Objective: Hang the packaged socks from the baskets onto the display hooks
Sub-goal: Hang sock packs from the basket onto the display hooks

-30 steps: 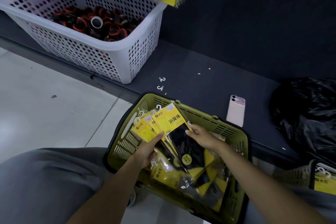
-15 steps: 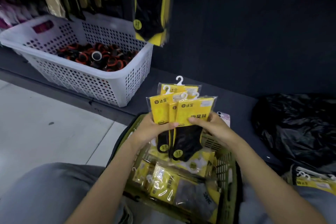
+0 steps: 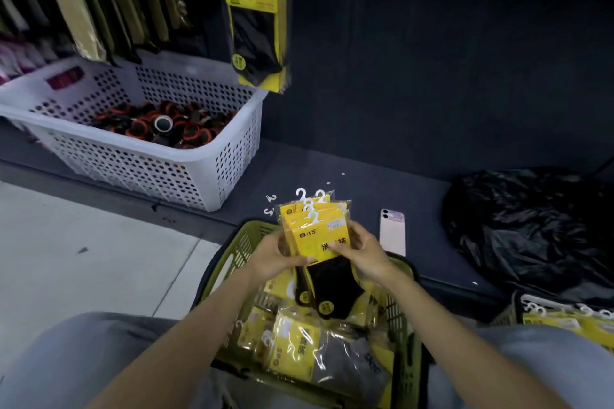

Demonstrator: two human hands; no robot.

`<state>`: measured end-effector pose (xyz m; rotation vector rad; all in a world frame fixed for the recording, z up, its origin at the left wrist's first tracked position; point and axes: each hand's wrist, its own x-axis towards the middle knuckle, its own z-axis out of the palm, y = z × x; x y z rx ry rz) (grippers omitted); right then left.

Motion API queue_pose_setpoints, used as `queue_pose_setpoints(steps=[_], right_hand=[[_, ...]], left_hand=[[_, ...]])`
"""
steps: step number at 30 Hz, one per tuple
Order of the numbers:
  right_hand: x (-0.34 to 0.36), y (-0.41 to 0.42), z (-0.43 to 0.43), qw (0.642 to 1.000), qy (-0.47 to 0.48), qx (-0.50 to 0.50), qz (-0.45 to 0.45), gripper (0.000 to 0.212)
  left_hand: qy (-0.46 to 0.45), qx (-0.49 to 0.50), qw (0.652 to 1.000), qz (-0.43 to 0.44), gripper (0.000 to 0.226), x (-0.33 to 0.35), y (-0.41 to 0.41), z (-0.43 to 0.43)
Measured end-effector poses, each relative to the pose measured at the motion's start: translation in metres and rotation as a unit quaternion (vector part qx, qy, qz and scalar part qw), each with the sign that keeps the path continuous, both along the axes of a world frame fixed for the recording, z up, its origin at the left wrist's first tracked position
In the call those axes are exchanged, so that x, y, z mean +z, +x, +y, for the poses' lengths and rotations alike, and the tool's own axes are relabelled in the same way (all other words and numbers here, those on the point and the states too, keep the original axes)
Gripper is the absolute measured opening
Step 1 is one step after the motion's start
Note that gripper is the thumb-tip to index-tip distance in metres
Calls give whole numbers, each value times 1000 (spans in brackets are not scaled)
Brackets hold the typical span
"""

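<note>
Both hands hold a stack of sock packs (image 3: 314, 236) just above the green basket (image 3: 244, 242). The left hand (image 3: 272, 257) grips the stack's left edge, with the thumb lying across the yellow front card. The right hand (image 3: 363, 254) pinches the right edge, thumb on the front and fingers curled behind. The packs are fanned a little, so their white plastic hangers stick up one behind another at the top, and black socks hang below the yellow cards.

The green basket stands on the floor (image 3: 83, 259) between the person's grey trouser legs (image 3: 66, 362), against the edge of a low dark shelf (image 3: 365, 176). More sock packs (image 3: 295, 352) lie loose inside it, some yellow with black socks and one with grey socks.

On the shelf, a phone (image 3: 392, 232) lies face down just beside the right hand. A few loose white hangers (image 3: 270, 204) lie near the top of the stack. A crumpled black plastic bag (image 3: 531, 229) sits at the right, and in front of it a second basket (image 3: 508, 312) holds yellow packs (image 3: 564, 324).

A white perforated basket (image 3: 232, 156) rests on the shelf at the left, holding black and orange rolled items (image 3: 166, 124). A single yellow sock pack (image 3: 255, 16) hangs on the dark back panel above the white basket's right corner. Left of it hang rows of other packages (image 3: 83, 0).
</note>
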<state>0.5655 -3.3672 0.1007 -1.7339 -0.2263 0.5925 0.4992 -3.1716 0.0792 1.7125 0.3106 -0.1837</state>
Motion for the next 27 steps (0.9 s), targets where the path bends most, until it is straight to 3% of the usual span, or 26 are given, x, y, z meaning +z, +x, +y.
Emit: queue_pose_setpoints(steps=[2, 5, 8, 12, 17, 21, 25, 27], right_hand=[[30, 10, 5, 998, 34, -20, -45, 35], [86, 30, 18, 986, 93, -75, -113, 32], [142, 46, 38, 967, 129, -131, -177, 42], [201, 54, 69, 946, 184, -138, -230, 51], [243, 61, 109, 949, 214, -90, -215, 37], [255, 67, 139, 953, 259, -35, -153, 31], [256, 75, 170, 958, 243, -48, -142, 20], [258, 82, 182, 958, 240, -65, -143, 17]], left_hand=[[-8, -22, 999, -34, 50, 33, 16, 11], [-6, -27, 994, -104, 60, 101, 42, 23], [-10, -18, 982, -190, 52, 163, 60, 34], [-30, 16, 963, -266, 59, 215, 68, 54], [0, 127, 944, -303, 53, 250, 65, 86], [37, 195, 920, -339, 27, 256, 61, 116], [68, 237, 897, -367, 32, 258, 59, 147], [60, 267, 890, -365, 24, 257, 59, 163]])
